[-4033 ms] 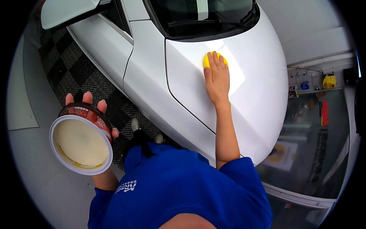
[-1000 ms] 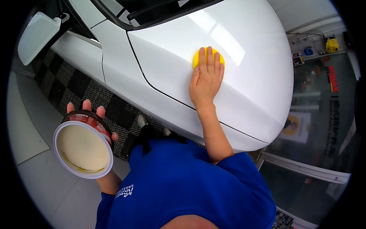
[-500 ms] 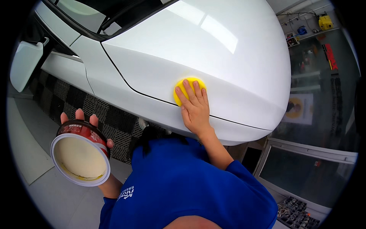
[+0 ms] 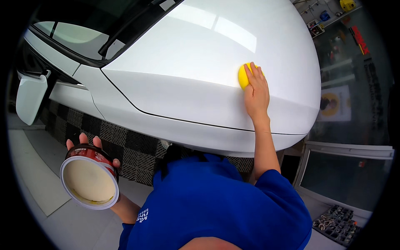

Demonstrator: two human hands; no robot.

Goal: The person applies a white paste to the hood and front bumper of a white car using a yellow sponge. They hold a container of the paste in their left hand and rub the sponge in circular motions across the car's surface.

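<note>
My left hand (image 4: 83,140) is wrapped round a round red and dark tin (image 4: 89,154) with a pale rim. The tin is tilted so that the cream-coloured paste (image 4: 90,180) inside shows, with yellowish smears along its lower edge. Behind the tin my left palm is hidden. Out on the white car's hood (image 4: 183,100), my right hand (image 4: 256,93) holds a round yellow sponge pad (image 4: 243,77) against the paint. The fingers lie over the pad's right part, just above the hood's side crease.
At the left, the car's mirror (image 4: 31,99) juts out beside the windshield (image 4: 75,35). Black and grey floor tiles (image 4: 133,139) lie under the car. A glass door with a metal frame (image 4: 350,146) stands at the right, and a dark tray of small parts (image 4: 336,224) sits at lower right.
My right hand has moved the sponge pad right and farther up the hood. The tin in my left hand sits slightly lower and to the right in the view, which has shifted a little.
</note>
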